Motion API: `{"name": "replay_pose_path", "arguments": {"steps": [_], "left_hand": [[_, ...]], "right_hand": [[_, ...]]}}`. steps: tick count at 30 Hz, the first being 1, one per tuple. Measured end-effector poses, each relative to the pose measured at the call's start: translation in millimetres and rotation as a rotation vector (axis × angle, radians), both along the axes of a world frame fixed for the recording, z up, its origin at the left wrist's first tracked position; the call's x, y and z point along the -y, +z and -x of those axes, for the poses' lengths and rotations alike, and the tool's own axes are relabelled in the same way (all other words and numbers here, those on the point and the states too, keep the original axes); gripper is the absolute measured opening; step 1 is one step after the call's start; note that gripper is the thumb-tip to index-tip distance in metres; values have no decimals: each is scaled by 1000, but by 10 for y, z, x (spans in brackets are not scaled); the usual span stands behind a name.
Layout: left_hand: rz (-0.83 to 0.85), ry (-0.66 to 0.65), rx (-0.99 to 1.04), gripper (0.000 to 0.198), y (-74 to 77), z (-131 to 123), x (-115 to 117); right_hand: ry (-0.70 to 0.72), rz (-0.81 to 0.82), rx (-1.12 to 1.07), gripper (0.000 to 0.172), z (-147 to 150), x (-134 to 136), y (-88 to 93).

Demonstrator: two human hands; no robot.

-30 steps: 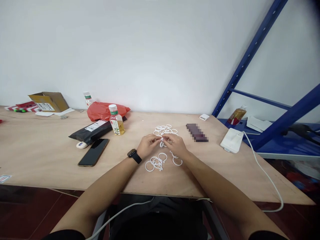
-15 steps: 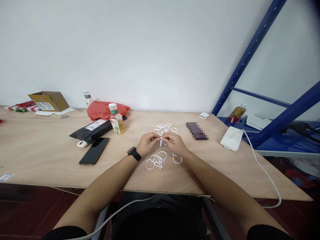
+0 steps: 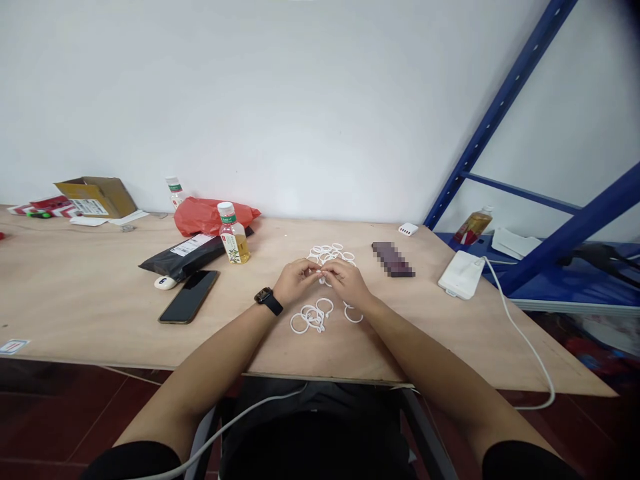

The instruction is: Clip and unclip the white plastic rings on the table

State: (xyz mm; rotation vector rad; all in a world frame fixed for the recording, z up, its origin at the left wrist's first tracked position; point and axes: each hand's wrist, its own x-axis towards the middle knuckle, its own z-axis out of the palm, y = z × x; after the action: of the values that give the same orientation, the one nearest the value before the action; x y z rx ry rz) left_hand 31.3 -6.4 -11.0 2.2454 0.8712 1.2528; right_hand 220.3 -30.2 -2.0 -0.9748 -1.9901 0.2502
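Note:
My left hand (image 3: 295, 281), with a black watch on its wrist, and my right hand (image 3: 349, 283) meet fingertip to fingertip over the table. Both are closed in a pinch on a white curtain ring (image 3: 321, 281), mostly covered by the fingers. Just beyond the hands lies a pile of white curtain rings (image 3: 331, 255), partly hidden by them. Nearer to me is a smaller overlapping cluster of the same rings (image 3: 313, 319), with small eyelets on some. Beside my right wrist another white ring (image 3: 353, 321) lies partly behind the forearm.
To the left are a phone (image 3: 189, 297), a white oval case (image 3: 165, 283), a black parcel (image 3: 183, 258), a drink bottle (image 3: 233, 235) and a red bag (image 3: 200, 217). On the right lie a pixelated dark object (image 3: 393, 259) and a white power bank (image 3: 461, 274) with a cable.
The view has tilted slightly, so the table appears a little higher. My fingers have shifted slightly around the held ring, which shows less below them; both hands stay together.

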Motion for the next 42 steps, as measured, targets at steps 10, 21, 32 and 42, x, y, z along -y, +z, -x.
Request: {"name": "replay_pose_path", "arguments": {"steps": [10,21,32,42], "left_hand": [[-101,201,-270,24,-166,161,-203],[-113,13,-176,26,-27,15,47],[-310,78,-67,16,40,16,80],[-271,85,-88,15,69,-16,126]], "right_hand": [[12,557,395,9,-521,-30,116],[-5,136,76,14,-206,-17,46],[54,184,-254,17,-12,58,-28],[40,149,-215,15,36,81,-56]]}}
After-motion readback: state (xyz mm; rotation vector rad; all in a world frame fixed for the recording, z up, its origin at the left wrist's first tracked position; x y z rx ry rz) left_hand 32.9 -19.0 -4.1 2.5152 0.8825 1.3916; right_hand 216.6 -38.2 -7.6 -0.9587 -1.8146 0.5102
